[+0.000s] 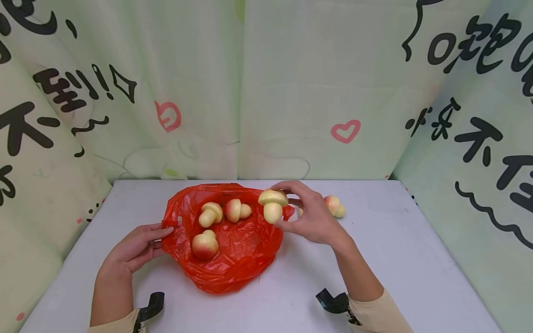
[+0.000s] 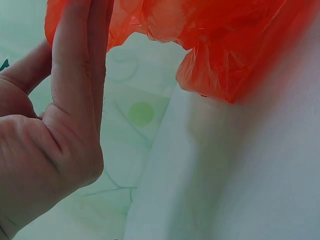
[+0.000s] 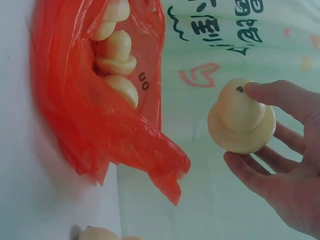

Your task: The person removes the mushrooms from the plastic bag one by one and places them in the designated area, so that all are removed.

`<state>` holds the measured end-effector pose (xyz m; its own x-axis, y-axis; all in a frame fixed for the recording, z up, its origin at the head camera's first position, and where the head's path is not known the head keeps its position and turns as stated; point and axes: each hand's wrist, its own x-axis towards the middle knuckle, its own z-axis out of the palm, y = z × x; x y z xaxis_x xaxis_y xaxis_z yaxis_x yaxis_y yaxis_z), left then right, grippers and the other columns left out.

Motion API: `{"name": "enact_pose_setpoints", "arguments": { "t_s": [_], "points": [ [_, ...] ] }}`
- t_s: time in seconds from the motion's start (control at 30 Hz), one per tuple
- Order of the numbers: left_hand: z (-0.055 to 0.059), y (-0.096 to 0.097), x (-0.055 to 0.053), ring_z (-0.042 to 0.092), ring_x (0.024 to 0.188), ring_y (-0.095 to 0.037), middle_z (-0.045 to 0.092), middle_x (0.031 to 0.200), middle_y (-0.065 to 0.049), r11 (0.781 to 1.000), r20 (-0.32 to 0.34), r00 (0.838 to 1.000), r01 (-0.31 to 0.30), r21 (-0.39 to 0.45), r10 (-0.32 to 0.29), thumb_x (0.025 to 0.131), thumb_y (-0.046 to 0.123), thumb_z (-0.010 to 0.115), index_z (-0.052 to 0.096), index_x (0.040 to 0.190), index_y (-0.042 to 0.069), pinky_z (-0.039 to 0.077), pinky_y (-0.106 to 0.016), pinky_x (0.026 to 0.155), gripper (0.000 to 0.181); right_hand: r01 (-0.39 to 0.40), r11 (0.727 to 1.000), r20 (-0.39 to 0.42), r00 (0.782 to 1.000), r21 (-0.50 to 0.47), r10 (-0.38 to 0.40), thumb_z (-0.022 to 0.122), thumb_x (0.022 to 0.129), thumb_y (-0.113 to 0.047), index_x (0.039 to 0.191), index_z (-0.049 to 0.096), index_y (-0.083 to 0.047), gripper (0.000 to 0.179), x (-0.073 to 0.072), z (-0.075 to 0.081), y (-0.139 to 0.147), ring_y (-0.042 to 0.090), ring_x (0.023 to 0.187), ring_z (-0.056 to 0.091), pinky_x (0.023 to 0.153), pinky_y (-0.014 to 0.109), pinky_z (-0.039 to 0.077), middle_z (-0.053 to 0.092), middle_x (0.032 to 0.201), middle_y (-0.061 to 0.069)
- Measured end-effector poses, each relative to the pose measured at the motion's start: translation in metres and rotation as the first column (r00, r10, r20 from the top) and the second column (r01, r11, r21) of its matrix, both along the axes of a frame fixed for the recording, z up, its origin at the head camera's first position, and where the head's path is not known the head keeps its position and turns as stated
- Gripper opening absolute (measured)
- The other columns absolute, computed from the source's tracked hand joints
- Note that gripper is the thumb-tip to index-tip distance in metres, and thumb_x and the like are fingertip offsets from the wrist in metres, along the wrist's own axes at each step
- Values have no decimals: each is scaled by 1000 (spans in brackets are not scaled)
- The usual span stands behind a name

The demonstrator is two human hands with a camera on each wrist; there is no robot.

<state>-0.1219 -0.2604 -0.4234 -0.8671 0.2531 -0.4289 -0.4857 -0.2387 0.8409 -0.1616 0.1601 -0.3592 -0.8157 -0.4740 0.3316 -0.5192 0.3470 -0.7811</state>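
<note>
A red plastic bag (image 1: 250, 249) lies spread open on the table, with three yellow-and-red toy mushrooms in it: one upper left (image 1: 211, 214), one near the centre (image 1: 237, 210) and one lower left (image 1: 205, 245). My left hand (image 1: 139, 245) grips the bag's left rim, thumb over the edge and fingers outside. In the left wrist view the fingers (image 2: 77, 60) extend up against the red plastic. Between thumb and fingertips, my right hand (image 1: 310, 212) pinches another toy mushroom (image 1: 273, 206) over the bag's right rim. A small dark mark shows on its stem end in the right wrist view (image 3: 242, 112).
Behind my right hand, a further toy mushroom (image 1: 334, 206) lies on the white table (image 1: 374, 259). Pale green curtains (image 1: 291, 92) with black lettering and pink hearts enclose the back and both sides. Black straps circle both wrists.
</note>
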Motion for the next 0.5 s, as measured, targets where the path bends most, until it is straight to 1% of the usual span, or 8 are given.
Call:
{"name": "enact_pose_setpoints", "arguments": {
  "t_s": [0.2,0.27,0.37,0.5],
  "points": [
    [0,0,0,76,98,-15,78,107,3,1000,0,1000,1,-5,-1,107,18,59,79,106,23,63,-33,89,20,44,999,4,999,25,-44,89,81,-10,135,60,-25,64,0,-1,7,15,122,60,104,48,57,64,133,-7],
    [0,0,0,76,98,-15,78,107,3,1000,0,1000,1,-8,-1,107,18,60,79,106,23,63,-33,90,20,57,998,4,998,26,-57,89,81,-10,136,61,-25,64,0,-1,11,15,122,60,104,48,57,64,133,-7],
    [-2,-1,0,76,98,-15,77,108,3,1000,4,1000,-3,-13,4,107,18,60,78,107,23,63,-33,90,19,66,998,7,998,13,-66,90,80,-8,135,61,-24,63,-1,-1,17,14,121,60,104,44,57,64,132,-7],
    [-3,-2,-1,76,99,-15,77,108,3,1000,11,1000,-8,-10,8,107,19,60,78,107,23,63,-33,90,19,92,996,25,995,13,-92,90,80,-9,135,61,-24,64,0,-1,25,16,119,60,105,47,57,64,131,-6]
  ]
}}
